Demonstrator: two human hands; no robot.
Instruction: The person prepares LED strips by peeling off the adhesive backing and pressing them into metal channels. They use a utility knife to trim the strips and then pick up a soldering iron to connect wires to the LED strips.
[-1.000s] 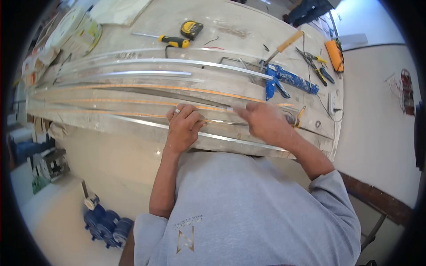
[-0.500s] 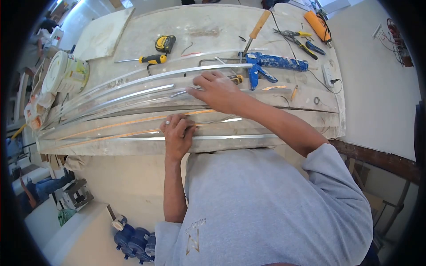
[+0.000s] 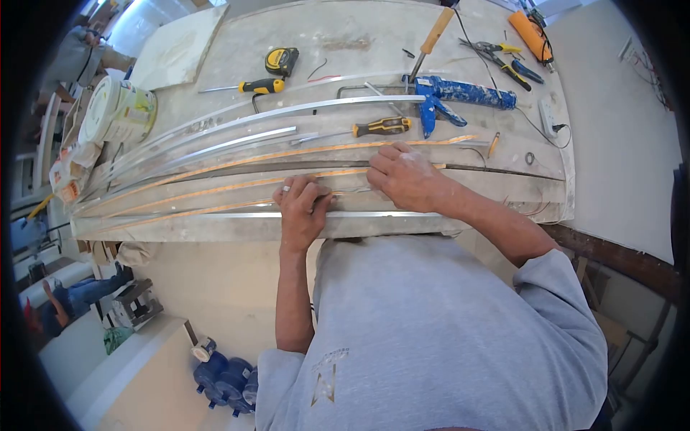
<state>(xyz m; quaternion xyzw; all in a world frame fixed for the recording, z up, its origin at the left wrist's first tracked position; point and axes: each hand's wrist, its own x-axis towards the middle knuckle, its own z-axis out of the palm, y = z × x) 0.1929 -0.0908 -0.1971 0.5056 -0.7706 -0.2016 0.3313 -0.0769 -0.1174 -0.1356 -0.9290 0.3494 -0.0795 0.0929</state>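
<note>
Stained workbench: orange strips, metal strips, tape measure, two screwdrivers (yellow-and-black handles), blue caulking gun.

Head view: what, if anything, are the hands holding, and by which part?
The left hand appears to pinch the nearest thin orange strip near its right end; what the right hand holds, if anything, cannot be told.

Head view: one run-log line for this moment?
left hand: on orange strips, grip hidden | right hand: over middle strip, grip hidden | near screwdriver: on table | caulking gun: on table
</note>
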